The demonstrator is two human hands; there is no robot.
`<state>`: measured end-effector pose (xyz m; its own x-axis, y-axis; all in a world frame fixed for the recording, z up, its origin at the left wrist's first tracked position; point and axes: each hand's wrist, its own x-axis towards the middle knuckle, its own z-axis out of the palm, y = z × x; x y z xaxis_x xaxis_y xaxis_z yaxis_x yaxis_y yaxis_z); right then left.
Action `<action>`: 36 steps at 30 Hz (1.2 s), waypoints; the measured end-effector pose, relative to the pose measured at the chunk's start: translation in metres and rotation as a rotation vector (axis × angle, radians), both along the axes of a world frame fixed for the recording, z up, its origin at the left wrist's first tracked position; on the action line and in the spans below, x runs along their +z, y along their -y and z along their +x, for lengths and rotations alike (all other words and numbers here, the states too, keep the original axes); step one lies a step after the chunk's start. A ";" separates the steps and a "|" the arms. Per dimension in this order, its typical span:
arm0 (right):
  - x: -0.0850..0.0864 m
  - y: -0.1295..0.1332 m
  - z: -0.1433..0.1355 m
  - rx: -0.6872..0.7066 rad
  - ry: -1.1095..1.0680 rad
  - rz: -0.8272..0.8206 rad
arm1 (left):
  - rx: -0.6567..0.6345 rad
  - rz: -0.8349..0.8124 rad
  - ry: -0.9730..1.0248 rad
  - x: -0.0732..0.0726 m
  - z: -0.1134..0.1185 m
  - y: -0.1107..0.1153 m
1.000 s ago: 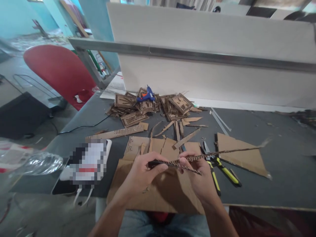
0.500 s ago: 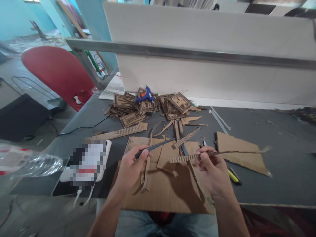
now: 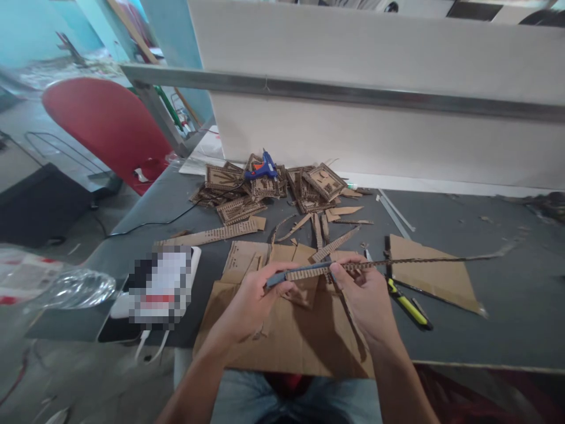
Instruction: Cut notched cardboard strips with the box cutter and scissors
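My left hand (image 3: 253,300) is closed on a dark blue-grey strip (image 3: 276,279). Pinched in my right hand (image 3: 362,297) is a long, narrow corrugated cardboard strip (image 3: 410,261), whose thin tail reaches far to the right. The cardboard strip's ribbed left end lies along the blue-grey strip, between both hands. Below the hands lies a large brown cardboard sheet (image 3: 304,353) with loose strips on it. A yellow cutter (image 3: 408,303) rests right of my right hand.
Behind the hands are small cardboard frames (image 3: 324,181) in a pile, with a blue glue gun (image 3: 265,169) on top. A phone with a power bank (image 3: 189,277) lies left. A cardboard piece (image 3: 432,274) lies right. A red chair (image 3: 106,129) stands beyond the table.
My hands have come together, bringing the cardboard strip's ribbed end against the blue-grey strip. My right hand moved left, and more of the yellow cutter shows.
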<state>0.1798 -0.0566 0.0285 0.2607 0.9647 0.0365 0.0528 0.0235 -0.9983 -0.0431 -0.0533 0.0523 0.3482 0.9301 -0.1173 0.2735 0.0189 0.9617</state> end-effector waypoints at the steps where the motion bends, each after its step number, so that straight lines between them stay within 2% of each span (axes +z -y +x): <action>1: -0.001 -0.001 0.000 -0.007 0.020 0.005 | 0.000 0.028 -0.021 0.000 0.001 -0.001; 4: 0.000 -0.003 -0.002 -0.017 0.034 0.026 | -0.016 0.090 -0.066 0.002 0.003 -0.004; 9: 0.004 -0.002 -0.012 -0.010 -0.001 0.046 | -0.055 0.055 -0.012 -0.003 0.006 -0.004; 15: 0.004 0.000 -0.024 -0.014 0.001 -0.030 | -0.051 0.058 -0.019 -0.001 0.009 -0.005; 18: 0.007 -0.001 -0.028 -0.059 -0.064 -0.041 | -0.045 0.034 -0.012 -0.001 0.010 -0.006; 23: 0.012 -0.003 -0.033 -0.079 -0.198 -0.087 | 0.036 -0.054 0.085 -0.010 0.010 -0.007; 27: 0.004 -0.005 -0.031 -0.041 -0.377 -0.132 | 0.017 -0.088 0.145 -0.014 0.009 -0.005; 30: -0.002 -0.007 -0.030 -0.065 -0.537 -0.137 | -0.014 -0.089 0.195 -0.014 0.008 -0.003; 36: -0.002 -0.007 -0.030 -0.037 -0.560 -0.156 | 0.012 -0.055 0.142 -0.010 0.007 0.001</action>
